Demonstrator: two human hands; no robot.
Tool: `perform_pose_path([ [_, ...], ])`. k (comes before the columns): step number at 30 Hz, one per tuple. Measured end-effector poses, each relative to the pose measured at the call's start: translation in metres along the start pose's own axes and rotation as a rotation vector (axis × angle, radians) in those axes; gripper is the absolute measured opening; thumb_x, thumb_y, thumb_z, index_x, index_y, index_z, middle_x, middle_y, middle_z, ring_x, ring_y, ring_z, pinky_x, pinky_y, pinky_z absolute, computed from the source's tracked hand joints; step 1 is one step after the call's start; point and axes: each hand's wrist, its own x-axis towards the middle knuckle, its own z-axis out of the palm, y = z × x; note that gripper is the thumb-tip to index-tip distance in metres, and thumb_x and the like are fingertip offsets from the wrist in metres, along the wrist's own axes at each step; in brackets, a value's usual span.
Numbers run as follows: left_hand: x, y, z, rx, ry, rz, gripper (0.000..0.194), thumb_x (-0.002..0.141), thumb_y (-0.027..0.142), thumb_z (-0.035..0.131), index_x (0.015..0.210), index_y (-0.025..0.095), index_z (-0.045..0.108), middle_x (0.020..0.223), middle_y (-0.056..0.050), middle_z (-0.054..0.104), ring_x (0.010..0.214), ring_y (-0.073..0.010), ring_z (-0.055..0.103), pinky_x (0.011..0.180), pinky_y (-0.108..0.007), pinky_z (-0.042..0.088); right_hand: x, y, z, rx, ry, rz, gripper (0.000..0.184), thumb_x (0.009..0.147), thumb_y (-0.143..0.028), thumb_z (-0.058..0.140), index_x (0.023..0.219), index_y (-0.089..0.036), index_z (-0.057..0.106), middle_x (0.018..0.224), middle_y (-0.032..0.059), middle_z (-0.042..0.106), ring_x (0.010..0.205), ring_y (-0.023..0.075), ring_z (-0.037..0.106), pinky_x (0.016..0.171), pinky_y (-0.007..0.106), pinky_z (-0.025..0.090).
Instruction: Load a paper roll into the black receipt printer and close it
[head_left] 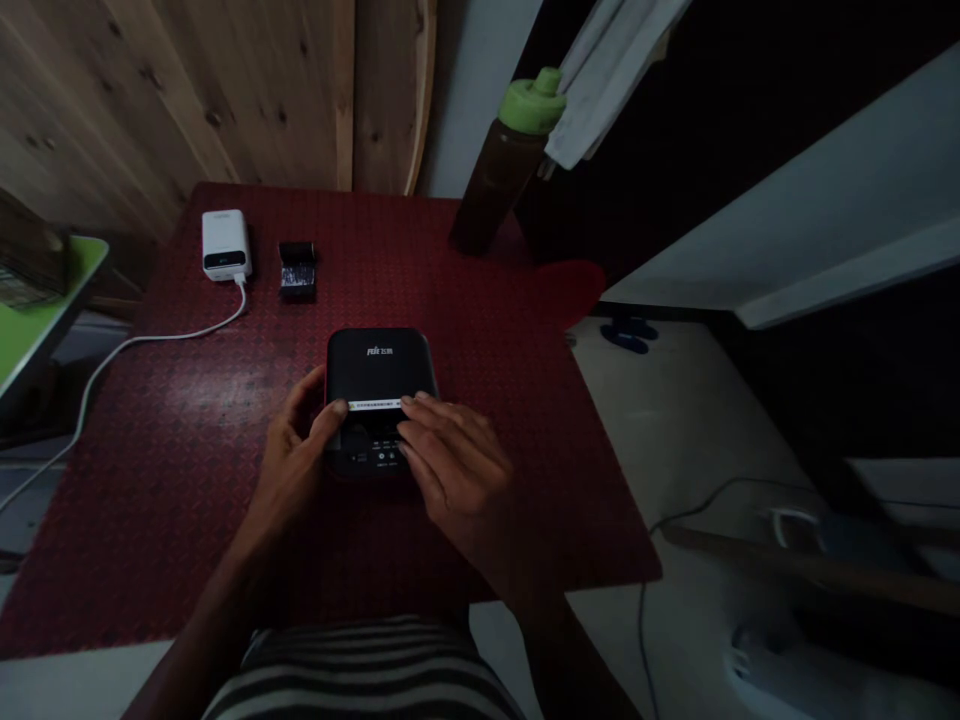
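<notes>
A black box-like device [381, 365] with rounded corners lies on the red patterned table [480, 300]. Its light lettering is upside down to me. Across its middle runs a white printed strip [375, 405], and small printed symbols fill the part nearest me. Around the device's left side curls my left hand [296, 440], thumb pressed at the strip's left end. My right hand [454, 450] lies over the right side, fingers close together and bent, tips at the strip's right end. What is under those fingers is hidden.
Behind stand a white power bank [225, 240] with a white cable [161, 338], a small dark roll-like item [298, 270] and a dark bottle with a green cap [501, 165]. A red rounded object [577, 290] sits at the table's right edge. Slippers [628, 334] lie on the floor.
</notes>
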Motion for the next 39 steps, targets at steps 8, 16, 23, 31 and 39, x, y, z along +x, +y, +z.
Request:
perform_pose_path([
  [8, 0.001, 0.005, -0.001, 0.059, -0.019, 0.035, 0.059, 0.093, 0.050, 0.082, 0.145, 0.025, 0.071, 0.145, -0.011, 0.077, 0.133, -0.0322, 0.075, 0.105, -0.041, 0.063, 0.001, -0.007, 0.002, 0.022, -0.022, 0.074, 0.020, 0.108, -0.007, 0.063, 0.115, -0.018, 0.078, 0.126, 0.0114, 0.087, 0.123, 0.0269, 0.082, 0.107, 0.045, 0.067],
  [16, -0.010, 0.000, -0.006, 0.040, 0.029, 0.008, 0.060, 0.093, 0.056, 0.083, 0.143, 0.024, 0.075, 0.147, -0.010, 0.077, 0.139, -0.0329, 0.070, 0.114, -0.044, 0.057, -0.024, -0.015, -0.006, 0.144, 0.074, 0.250, 0.043, 0.110, -0.019, 0.067, 0.153, -0.021, 0.063, 0.147, 0.0161, 0.077, 0.139, 0.0286, 0.073, 0.116, 0.051, 0.065],
  [23, -0.027, -0.005, -0.020, 0.033, -0.010, -0.015, 0.049, 0.098, 0.045, 0.080, 0.144, 0.032, 0.076, 0.146, -0.005, 0.077, 0.140, -0.0306, 0.069, 0.114, -0.041, 0.056, -0.049, -0.028, 0.000, 0.259, 0.125, 0.504, 0.063, 0.107, -0.030, 0.074, 0.166, -0.024, 0.051, 0.146, 0.0183, 0.077, 0.125, 0.0290, 0.081, 0.096, 0.044, 0.074],
  [31, -0.023, 0.006, -0.021, 0.177, 0.011, 0.018, 0.042, 0.095, 0.045, 0.079, 0.134, 0.029, 0.082, 0.130, -0.006, 0.082, 0.123, -0.0306, 0.075, 0.102, -0.040, 0.061, -0.049, -0.034, -0.007, 0.281, 0.099, 0.550, 0.059, 0.105, -0.023, 0.073, 0.161, -0.026, 0.056, 0.142, 0.0162, 0.079, 0.111, 0.0272, 0.084, 0.092, 0.043, 0.074],
  [39, -0.022, 0.005, -0.022, 0.173, 0.003, -0.004, 0.044, 0.094, 0.046, 0.079, 0.135, 0.027, 0.078, 0.130, -0.007, 0.080, 0.121, -0.0294, 0.074, 0.098, -0.038, 0.061, -0.050, -0.036, -0.007, 0.279, 0.098, 0.563, 0.058, 0.105, -0.023, 0.074, 0.160, -0.025, 0.057, 0.138, 0.0148, 0.080, 0.113, 0.0268, 0.083, 0.096, 0.045, 0.073],
])
